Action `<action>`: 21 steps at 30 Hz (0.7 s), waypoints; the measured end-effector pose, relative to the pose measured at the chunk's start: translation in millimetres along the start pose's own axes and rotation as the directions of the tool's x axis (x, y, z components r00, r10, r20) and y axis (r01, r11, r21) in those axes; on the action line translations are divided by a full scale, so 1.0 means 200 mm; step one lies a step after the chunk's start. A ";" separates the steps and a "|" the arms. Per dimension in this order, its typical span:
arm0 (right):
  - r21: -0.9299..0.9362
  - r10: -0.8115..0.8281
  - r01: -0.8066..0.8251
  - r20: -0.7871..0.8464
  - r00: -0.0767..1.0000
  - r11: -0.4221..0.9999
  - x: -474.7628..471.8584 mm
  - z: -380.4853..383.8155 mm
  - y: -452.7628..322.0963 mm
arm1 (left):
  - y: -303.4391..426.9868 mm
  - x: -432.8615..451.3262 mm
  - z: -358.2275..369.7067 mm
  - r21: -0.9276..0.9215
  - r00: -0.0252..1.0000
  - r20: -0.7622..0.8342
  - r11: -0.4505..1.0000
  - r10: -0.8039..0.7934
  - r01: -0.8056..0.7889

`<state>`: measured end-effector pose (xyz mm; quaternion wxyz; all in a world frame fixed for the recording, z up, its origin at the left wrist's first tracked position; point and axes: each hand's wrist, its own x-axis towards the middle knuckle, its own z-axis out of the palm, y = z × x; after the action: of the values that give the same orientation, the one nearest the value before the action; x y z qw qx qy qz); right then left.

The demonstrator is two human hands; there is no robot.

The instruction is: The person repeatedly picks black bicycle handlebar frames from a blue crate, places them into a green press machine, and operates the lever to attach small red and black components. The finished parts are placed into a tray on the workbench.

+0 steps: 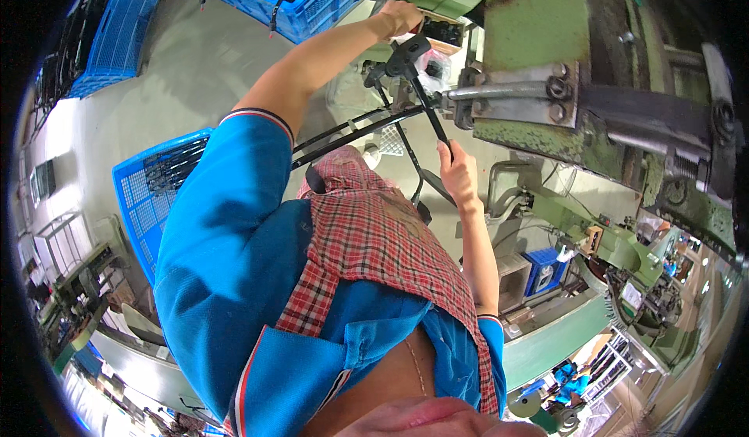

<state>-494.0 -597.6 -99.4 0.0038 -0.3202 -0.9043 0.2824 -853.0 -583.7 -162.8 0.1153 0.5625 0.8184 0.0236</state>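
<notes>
My right hand (459, 172) grips one black tube of a jointed metal tube frame (386, 120). A black fitting (408, 55) caps the far end of that tube. Other tubes of the frame cross beneath and run back beside my apron. My left hand (402, 18) is stretched far forward with curled fingers, at the edge of an open box (443, 31) of small dark parts. Whether it holds a part is hidden. Close to the frame's crossing tubes is the steel rod (497, 91) of a green machine (535, 24).
A blue plastic crate (316, 7) with black parts stands ahead, another (117, 33) at far left. Beside my left arm is a blue crate (131, 185) of black tubes. Another green machine (620, 247) and a small blue bin (545, 270) are at right.
</notes>
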 end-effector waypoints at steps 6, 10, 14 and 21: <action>-0.004 -0.033 0.033 -0.032 0.999 0.999 0.00 0.00 0.02 | -0.04 -0.04 0.02 -0.118 0.978 -0.183 0.990 -0.104 0.083; 0.000 -0.058 0.058 -0.025 0.998 0.998 0.01 0.00 0.06 | -0.04 -0.05 0.08 -0.162 0.959 -0.274 0.986 -0.076 0.032; -0.015 -0.073 0.074 0.004 0.997 0.997 0.03 0.00 0.04 | -0.15 -0.05 0.16 -0.168 0.850 -0.521 0.986 -0.079 -0.011; 0.183 -0.069 0.097 -0.153 0.986 0.978 -0.02 0.01 0.08 | 0.23 -0.70 -0.30 -0.344 0.717 -0.683 0.806 0.138 -0.483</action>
<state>-481.9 -591.0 -109.6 0.1124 -0.3000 -0.8832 0.3426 -776.7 -691.0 -75.2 -0.0290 0.6054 0.6624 0.4403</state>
